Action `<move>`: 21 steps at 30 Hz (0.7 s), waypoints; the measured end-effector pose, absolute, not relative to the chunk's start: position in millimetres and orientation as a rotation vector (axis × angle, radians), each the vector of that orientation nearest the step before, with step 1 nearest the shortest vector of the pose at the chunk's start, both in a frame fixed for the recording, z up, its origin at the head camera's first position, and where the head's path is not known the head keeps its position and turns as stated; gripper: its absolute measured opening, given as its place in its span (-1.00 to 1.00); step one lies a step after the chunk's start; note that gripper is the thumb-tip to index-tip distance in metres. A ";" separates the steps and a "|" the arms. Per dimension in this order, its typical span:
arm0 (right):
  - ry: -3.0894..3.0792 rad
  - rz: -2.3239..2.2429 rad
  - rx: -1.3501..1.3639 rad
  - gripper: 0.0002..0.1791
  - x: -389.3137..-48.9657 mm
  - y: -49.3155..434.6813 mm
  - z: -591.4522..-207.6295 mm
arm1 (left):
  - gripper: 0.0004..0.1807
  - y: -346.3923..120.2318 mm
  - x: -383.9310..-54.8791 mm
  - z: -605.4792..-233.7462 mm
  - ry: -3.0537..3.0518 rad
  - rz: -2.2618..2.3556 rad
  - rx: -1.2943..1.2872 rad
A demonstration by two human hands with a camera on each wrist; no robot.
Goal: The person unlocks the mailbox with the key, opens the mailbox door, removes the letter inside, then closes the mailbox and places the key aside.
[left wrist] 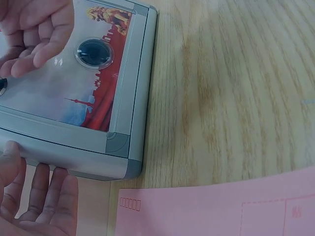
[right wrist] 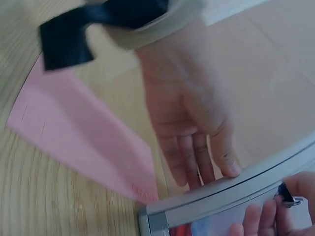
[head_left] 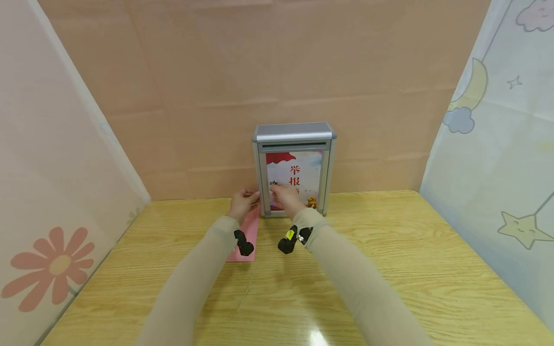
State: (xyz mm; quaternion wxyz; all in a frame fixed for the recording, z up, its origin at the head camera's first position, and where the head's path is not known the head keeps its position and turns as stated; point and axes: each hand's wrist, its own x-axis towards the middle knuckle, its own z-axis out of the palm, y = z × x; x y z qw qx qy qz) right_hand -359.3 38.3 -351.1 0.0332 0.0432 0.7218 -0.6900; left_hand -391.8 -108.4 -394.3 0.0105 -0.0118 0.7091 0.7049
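Observation:
A grey metal box [head_left: 296, 129] with a slot near its top and a printed front panel stands against the back wall. At its left side is my left hand [head_left: 242, 204]; in the right wrist view its thumb [right wrist: 230, 168] and fairly straight fingertips touch the side wall. My right hand [head_left: 287, 198] is in front of the panel. Between its thumb and curled fingers it pinches a small black-headed key [right wrist: 285, 194] with a metal ring, at the panel's left edge. The keyhole is hidden behind the fingers.
A pink envelope [head_left: 247, 230] lies on the wooden table [head_left: 368, 269] left of the box, partly under my left forearm. A round dark window [left wrist: 94, 53] shows low on the panel. Behind stands a tan wall [head_left: 195, 96], with printed cloth walls on both sides.

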 end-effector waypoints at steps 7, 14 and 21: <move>2.561 -1.949 0.042 -0.61 -353.5 37.9 -353.1 | -0.75 -107.8 -390.1 -394.1 2.213 2.216 -0.053; 2.112 -2.163 0.107 -0.64 -353.0 48.5 -353.9 | -0.74 -106.6 -388.5 -396.3 2.203 2.208 -0.040; 1.859 -2.260 0.141 -0.71 -352.2 56.6 -349.3 | -0.72 -108.2 -390.5 -396.5 2.242 2.212 -0.026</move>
